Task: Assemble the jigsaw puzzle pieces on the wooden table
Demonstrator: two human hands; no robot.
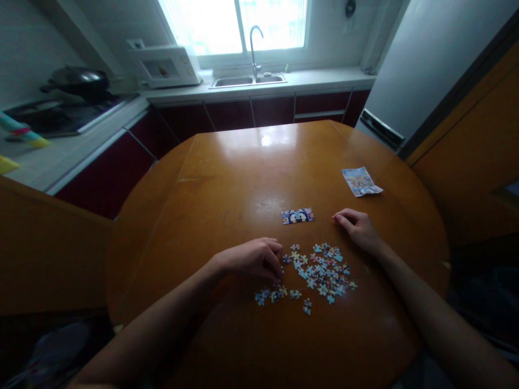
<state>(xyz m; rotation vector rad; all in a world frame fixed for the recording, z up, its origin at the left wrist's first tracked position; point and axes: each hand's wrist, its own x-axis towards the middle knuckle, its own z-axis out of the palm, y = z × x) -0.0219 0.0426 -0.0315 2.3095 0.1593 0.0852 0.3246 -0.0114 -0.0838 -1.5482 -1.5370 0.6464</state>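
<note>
My left hand [259,259] reaches down at the left side of the loose jigsaw pieces. Its fingers are bent together, with the tips at a small puzzle piece [277,282] on the table; the fingers partly cover the contact. To the right of the main pile of puzzle pieces [324,273], my right hand [359,229] rests on the table, fingers curled and thumb against them, with nothing visible in it. Between and beyond the hands lies a joined strip of puzzle [298,216] showing a blue and white cartoon face. A smaller group of pieces [263,296] lies below my left hand.
A creased picture sheet [360,181] lies at the right of the wooden table [227,178]. Behind the table are a counter with a sink [233,81], a faucet and a white microwave [168,66]. A pan [79,81] sits on the stove at left; a refrigerator [430,65] stands at right.
</note>
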